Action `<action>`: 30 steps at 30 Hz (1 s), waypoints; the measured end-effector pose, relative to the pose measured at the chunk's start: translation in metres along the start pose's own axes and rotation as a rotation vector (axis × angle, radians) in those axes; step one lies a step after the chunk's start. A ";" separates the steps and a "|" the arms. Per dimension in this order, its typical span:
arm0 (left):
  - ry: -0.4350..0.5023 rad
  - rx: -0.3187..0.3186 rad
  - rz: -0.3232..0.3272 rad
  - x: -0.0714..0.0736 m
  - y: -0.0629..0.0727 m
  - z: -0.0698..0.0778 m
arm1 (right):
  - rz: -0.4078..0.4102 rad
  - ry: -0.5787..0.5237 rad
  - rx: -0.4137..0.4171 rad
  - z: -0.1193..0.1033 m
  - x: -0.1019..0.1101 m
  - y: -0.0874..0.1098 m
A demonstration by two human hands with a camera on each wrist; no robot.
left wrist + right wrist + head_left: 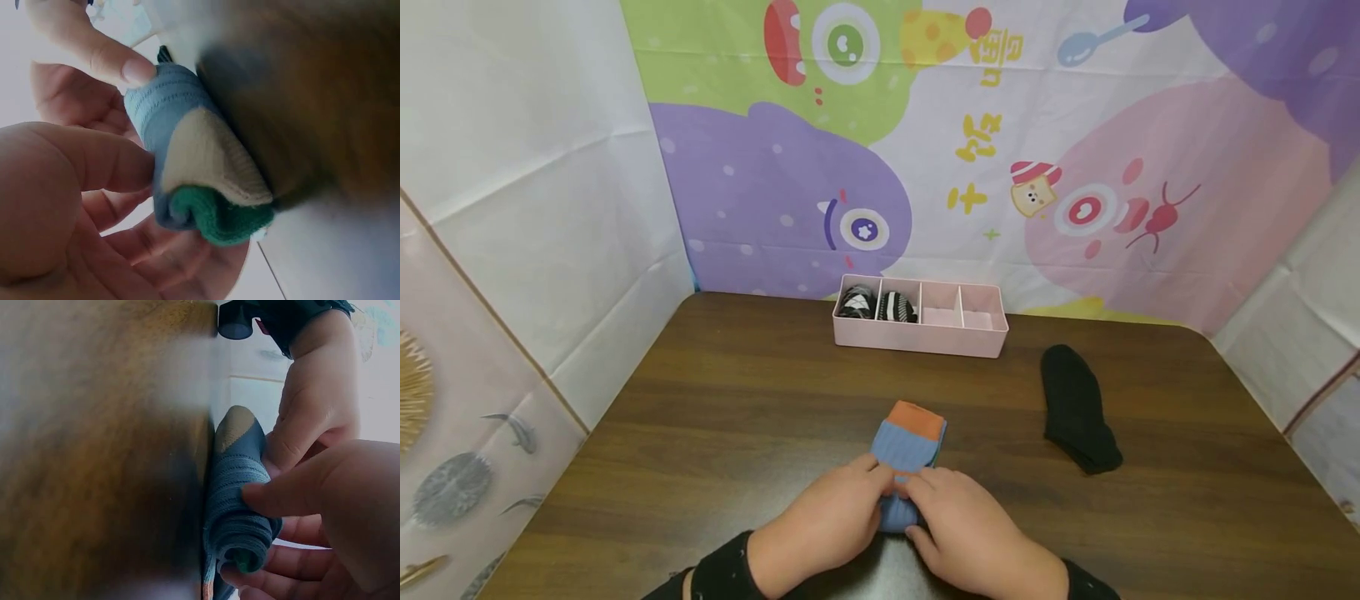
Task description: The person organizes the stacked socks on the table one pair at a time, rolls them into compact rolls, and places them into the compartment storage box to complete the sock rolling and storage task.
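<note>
Before you: one brown wood-grain table [737, 383]; behind it, one printed backdrop [936, 167] bearing a green creature [715, 50], a purple creature [775, 200], a pink creature [1112, 158] and yellow lettering [977, 137]; at your left, one creased white hanging [550, 183].

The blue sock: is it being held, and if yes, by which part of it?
Yes. The left hand and the right hand grip the blue sock by its rolled part, one at each side; the orange end is free.
</note>
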State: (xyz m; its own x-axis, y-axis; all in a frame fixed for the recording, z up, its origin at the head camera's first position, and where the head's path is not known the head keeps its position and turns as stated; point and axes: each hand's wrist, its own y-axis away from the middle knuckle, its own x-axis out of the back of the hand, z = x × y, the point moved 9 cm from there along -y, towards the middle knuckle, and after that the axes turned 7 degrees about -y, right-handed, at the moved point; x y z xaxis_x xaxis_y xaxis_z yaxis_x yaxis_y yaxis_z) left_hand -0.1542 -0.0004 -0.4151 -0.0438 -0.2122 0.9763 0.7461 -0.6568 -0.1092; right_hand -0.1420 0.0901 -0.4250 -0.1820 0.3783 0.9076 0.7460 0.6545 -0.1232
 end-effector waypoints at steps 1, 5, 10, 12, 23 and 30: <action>-0.009 -0.006 0.000 0.000 0.000 0.001 | 0.000 -0.005 -0.003 0.001 0.000 0.000; -0.040 -0.023 -0.021 0.000 0.000 0.001 | -0.018 -0.017 -0.023 0.003 -0.003 0.000; -0.039 -0.007 -0.090 -0.004 0.000 -0.001 | -0.029 -0.045 -0.044 0.006 -0.003 0.000; -0.030 -0.008 -0.087 -0.004 0.000 -0.001 | -0.020 -0.054 -0.045 0.007 -0.003 0.000; 0.011 -0.042 -0.071 -0.004 0.000 0.000 | 0.069 -0.028 -0.051 0.007 0.008 0.001; 0.130 -0.021 -0.137 -0.012 -0.002 -0.010 | 0.068 0.098 0.023 -0.002 0.009 0.001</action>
State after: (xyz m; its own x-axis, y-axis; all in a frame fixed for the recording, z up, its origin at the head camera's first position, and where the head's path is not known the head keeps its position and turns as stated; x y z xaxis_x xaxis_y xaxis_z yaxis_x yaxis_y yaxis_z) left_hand -0.1620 -0.0040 -0.4284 -0.2303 -0.2101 0.9502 0.7132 -0.7007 0.0179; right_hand -0.1422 0.0929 -0.4157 -0.0675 0.3574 0.9315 0.7393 0.6449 -0.1939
